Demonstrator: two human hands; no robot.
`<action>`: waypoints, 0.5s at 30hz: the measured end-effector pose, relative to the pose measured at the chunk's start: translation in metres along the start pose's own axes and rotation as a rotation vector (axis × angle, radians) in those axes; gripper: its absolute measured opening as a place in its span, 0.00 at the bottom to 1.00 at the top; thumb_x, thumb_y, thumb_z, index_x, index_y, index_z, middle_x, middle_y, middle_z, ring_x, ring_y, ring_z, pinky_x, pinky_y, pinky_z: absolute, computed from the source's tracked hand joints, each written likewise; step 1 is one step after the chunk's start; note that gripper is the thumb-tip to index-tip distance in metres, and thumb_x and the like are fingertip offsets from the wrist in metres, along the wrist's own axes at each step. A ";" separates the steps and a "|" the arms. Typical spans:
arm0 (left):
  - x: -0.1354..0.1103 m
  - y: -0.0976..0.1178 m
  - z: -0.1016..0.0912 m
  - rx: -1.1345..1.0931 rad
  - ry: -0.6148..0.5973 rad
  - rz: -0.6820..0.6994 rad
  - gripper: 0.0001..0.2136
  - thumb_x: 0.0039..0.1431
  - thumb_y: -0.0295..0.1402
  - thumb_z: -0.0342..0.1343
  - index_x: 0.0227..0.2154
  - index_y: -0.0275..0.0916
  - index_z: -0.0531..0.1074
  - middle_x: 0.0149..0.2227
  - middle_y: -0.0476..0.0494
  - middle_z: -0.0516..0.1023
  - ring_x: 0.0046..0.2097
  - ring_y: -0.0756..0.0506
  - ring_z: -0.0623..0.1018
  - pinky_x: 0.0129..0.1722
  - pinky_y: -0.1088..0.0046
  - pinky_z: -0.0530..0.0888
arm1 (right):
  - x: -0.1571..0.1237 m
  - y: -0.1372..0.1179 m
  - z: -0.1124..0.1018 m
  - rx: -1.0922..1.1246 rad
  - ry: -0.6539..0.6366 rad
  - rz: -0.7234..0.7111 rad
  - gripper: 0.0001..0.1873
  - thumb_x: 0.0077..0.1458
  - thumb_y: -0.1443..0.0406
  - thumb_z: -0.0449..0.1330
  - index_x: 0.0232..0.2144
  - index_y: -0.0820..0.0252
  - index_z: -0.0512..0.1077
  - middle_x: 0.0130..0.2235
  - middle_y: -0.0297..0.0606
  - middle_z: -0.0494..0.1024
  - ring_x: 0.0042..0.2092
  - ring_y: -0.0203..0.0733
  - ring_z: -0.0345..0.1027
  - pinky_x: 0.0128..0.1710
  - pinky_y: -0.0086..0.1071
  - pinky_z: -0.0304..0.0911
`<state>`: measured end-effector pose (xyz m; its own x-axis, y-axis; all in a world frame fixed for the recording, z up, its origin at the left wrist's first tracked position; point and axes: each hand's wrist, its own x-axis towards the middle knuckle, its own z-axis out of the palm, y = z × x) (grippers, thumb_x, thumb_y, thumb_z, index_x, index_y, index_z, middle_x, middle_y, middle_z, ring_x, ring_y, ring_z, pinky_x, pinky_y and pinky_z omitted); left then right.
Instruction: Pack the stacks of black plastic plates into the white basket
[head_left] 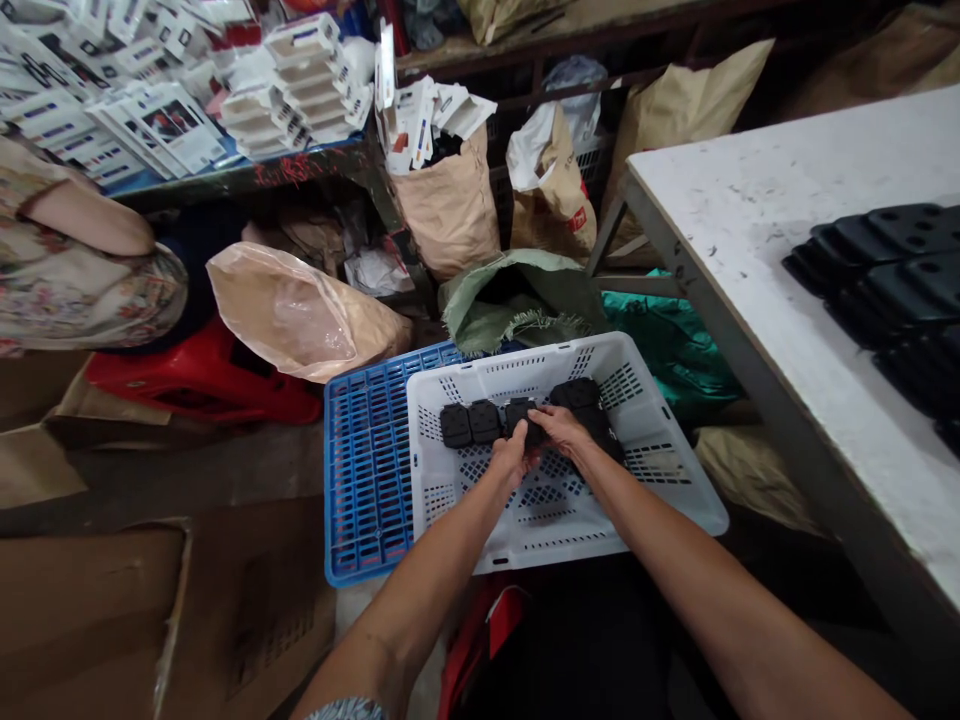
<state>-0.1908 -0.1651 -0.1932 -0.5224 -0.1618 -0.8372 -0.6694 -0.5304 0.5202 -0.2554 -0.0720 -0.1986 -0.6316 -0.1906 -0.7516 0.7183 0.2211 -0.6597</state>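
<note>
A white plastic basket [525, 545] with slotted walls stands in front of me. Inside it my left hand [511, 458] and my right hand [562, 428] close from either side on a black block-like piece [517, 408], possibly a small stack. Left of that piece, two similar black blocks [471, 426] rest side by side against the far part of the basket. More black pieces [576, 393] lie on the right, partly behind my right hand and forearm. Under the basket, a blue slotted plastic crate [367, 470] sticks out to the left.
On the right is a white-topped table [720, 190] bearing stacked black parts [892, 270]. A green woven sack [517, 300] and an open paper sack [300, 310] border the basket. A person [82, 240] sits at left, near white printed packaging [180, 130]. Cardboard boxes [90, 610] fill the lower left.
</note>
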 end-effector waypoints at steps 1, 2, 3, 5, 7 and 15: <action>0.000 0.000 0.001 -0.039 0.011 -0.018 0.19 0.62 0.44 0.56 0.41 0.28 0.72 0.27 0.42 0.75 0.23 0.51 0.73 0.23 0.77 0.72 | 0.003 -0.001 0.002 -0.020 0.016 -0.010 0.14 0.63 0.61 0.59 0.49 0.63 0.71 0.46 0.40 0.76 0.41 0.40 0.73 0.39 0.37 0.73; 0.000 0.001 0.001 -0.076 0.024 -0.032 0.17 0.63 0.42 0.56 0.40 0.28 0.72 0.26 0.42 0.75 0.23 0.51 0.73 0.23 0.77 0.72 | 0.006 -0.002 0.004 -0.042 0.028 -0.020 0.15 0.63 0.61 0.59 0.49 0.63 0.71 0.46 0.40 0.76 0.42 0.41 0.73 0.40 0.38 0.72; 0.000 0.002 0.001 -0.111 0.037 -0.042 0.16 0.63 0.41 0.56 0.39 0.28 0.72 0.25 0.43 0.75 0.22 0.51 0.74 0.23 0.76 0.73 | 0.009 -0.003 0.007 -0.063 0.035 -0.031 0.15 0.63 0.61 0.59 0.49 0.62 0.71 0.47 0.41 0.75 0.42 0.41 0.73 0.40 0.39 0.72; 0.002 0.003 0.000 -0.176 0.065 -0.059 0.14 0.63 0.39 0.56 0.38 0.29 0.72 0.25 0.43 0.75 0.22 0.51 0.74 0.23 0.77 0.73 | 0.014 -0.004 0.012 -0.109 0.039 -0.056 0.15 0.63 0.61 0.59 0.49 0.62 0.71 0.48 0.41 0.75 0.43 0.42 0.73 0.42 0.40 0.72; 0.006 0.004 -0.001 -0.233 0.087 -0.076 0.13 0.63 0.38 0.57 0.39 0.30 0.72 0.26 0.43 0.76 0.23 0.51 0.74 0.24 0.77 0.73 | 0.019 -0.004 0.016 -0.158 0.038 -0.078 0.15 0.63 0.61 0.59 0.49 0.62 0.71 0.48 0.41 0.75 0.44 0.42 0.73 0.42 0.40 0.72; 0.016 0.006 -0.007 -0.411 0.068 -0.121 0.11 0.61 0.33 0.59 0.44 0.33 0.74 0.39 0.36 0.80 0.36 0.45 0.81 0.34 0.73 0.78 | 0.031 -0.006 0.021 -0.449 0.098 -0.178 0.15 0.63 0.60 0.59 0.49 0.62 0.71 0.49 0.41 0.75 0.45 0.44 0.73 0.44 0.42 0.72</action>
<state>-0.1997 -0.1774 -0.2047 -0.4079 -0.1249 -0.9044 -0.4505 -0.8341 0.3184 -0.2732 -0.0990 -0.2184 -0.7733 -0.1765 -0.6089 0.4132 0.5882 -0.6952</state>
